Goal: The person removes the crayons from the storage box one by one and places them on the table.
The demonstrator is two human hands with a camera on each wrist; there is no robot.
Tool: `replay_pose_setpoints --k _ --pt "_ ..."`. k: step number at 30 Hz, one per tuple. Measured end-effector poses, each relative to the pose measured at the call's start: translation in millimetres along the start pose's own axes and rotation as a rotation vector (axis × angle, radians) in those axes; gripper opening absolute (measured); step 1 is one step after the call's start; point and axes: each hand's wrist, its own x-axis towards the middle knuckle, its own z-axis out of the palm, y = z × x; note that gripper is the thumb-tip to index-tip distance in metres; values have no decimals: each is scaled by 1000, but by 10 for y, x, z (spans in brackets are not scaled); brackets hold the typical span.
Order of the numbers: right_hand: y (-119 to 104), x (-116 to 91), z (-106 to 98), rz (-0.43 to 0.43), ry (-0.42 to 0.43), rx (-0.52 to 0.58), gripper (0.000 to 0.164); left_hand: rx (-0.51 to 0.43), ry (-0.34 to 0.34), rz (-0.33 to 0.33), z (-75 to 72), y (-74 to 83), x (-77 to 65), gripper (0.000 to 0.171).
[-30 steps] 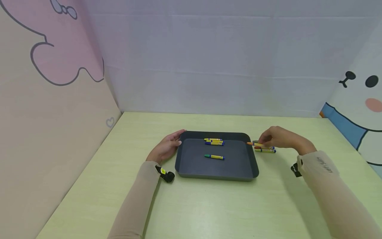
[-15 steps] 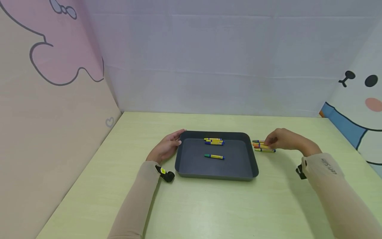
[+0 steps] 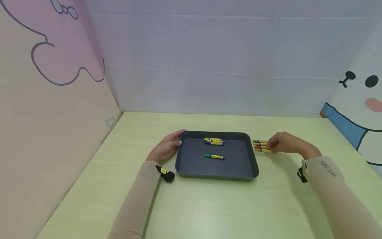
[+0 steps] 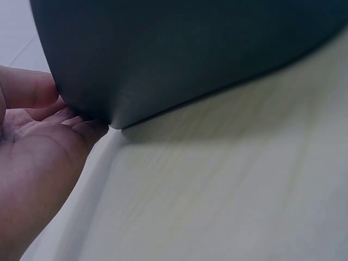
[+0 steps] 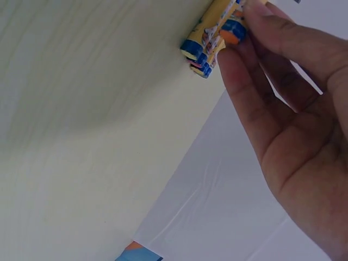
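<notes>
My left hand [image 3: 166,147] grips the left side of a dark grey tray [image 3: 218,177], with the thumb at the rim. In the left wrist view its fingers curl at the tray's corner. Beyond the tray's right side, my right hand [image 3: 285,143] pinches an orange crayon [image 3: 262,150] between thumb and fingers. In the right wrist view its blue end shows at the fingertips. Directly behind it lie a red crayon [image 3: 257,147], a yellow one [image 3: 256,144] and a dull green one [image 3: 260,141], partly hidden by the hand.
Inside the tray, a green crayon [image 3: 214,156] lies alone; behind it two yellow crayons [image 3: 212,139] and a blue one [image 3: 213,143] lie close together. The pale wood-grain table [image 3: 191,209] ends at a whitish backdrop [image 3: 221,93], with printed panels on both sides.
My right hand has drawn the orange crayon right, away from the tray's rim, then down toward the near side of the loose crayons. My left hand and the tray stay put.
</notes>
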Motion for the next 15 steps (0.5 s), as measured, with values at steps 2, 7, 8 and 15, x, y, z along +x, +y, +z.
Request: replay_pose_setpoints --k 2,7,8,15 --pt "10 4 11 3 -2 0 16 -5 5 -2 6 3 -2 63" --pt "28 12 28 20 -6 -11 15 -7 8 0 16 9 -7 63" --pt "32 15 34 29 -6 -14 15 -7 9 -1 16 8 -8 63" --pt "77 17 69 28 -1 -33 12 -3 7 3 5 -4 -6 63"
